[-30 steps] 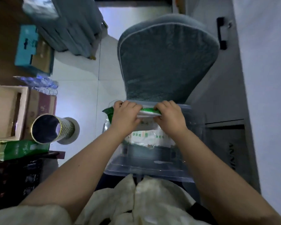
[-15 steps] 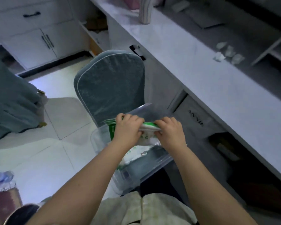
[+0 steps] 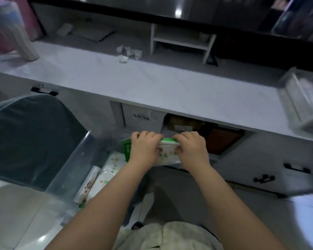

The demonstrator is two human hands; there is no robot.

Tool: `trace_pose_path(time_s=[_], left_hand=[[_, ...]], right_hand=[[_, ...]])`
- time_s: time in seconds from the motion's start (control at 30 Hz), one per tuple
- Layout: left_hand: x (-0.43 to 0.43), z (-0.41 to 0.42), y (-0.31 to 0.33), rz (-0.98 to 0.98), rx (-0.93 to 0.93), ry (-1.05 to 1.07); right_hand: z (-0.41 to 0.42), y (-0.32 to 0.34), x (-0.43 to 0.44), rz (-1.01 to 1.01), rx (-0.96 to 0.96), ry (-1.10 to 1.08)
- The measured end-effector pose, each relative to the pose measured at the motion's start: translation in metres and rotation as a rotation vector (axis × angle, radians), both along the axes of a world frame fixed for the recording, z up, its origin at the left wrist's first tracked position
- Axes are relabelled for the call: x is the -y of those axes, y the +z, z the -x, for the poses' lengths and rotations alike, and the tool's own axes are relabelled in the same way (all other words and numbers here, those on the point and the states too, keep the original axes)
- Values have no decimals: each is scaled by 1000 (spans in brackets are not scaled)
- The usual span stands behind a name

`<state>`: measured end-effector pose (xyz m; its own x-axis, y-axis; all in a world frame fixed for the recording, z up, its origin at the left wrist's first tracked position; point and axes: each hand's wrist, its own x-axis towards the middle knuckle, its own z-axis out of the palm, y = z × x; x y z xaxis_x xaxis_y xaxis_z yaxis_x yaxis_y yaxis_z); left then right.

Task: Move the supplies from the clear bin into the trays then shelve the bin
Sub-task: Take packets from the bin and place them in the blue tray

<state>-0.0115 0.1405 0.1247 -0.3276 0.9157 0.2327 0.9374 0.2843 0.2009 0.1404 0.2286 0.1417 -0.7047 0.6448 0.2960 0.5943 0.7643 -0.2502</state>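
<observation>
Both the left hand (image 3: 145, 148) and right hand (image 3: 192, 148) had fingers closed on a green-topped wipes packet (image 3: 167, 147), its print unreadable. It was held above the clear bin (image 3: 70, 165). A white box (image 3: 142, 117) under the worktop (image 3: 152, 83) read roughly "ANNE".

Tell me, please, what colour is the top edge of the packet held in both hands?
Green, above a white body, on the packet; the head view shows it.

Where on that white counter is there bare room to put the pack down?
The counter is bare along its front, between the striped vase and the clear tray. Farther back, crumpled tissues and a small white shelf crowd it.
</observation>
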Motion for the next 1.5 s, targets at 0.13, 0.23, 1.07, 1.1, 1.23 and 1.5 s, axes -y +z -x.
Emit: trace_pose_path(time_s=[0.13,0.23,1.07,1.1,1.23,1.5], left_hand=[[-55,-57,19,-20,-20,-130],[-105,-117,38,-34,-25,-240],[-412,-543,155,-222,-11,-571],[-428,-544,157,-229,-20,-565],[-496,-546,160,-275,-57,-542],[-650,-550,163,-249,-11,-538]], right_hand=[[-69,12,-29,5,-21,-154],[-135,28,-58,5,-64,-276],[-591,127,-286,-243,4,-670],[-591,128,-300,-247,6,-672],[-590,123,-361,-251,24,-675],[-601,137,-513,-250,188,-732]])
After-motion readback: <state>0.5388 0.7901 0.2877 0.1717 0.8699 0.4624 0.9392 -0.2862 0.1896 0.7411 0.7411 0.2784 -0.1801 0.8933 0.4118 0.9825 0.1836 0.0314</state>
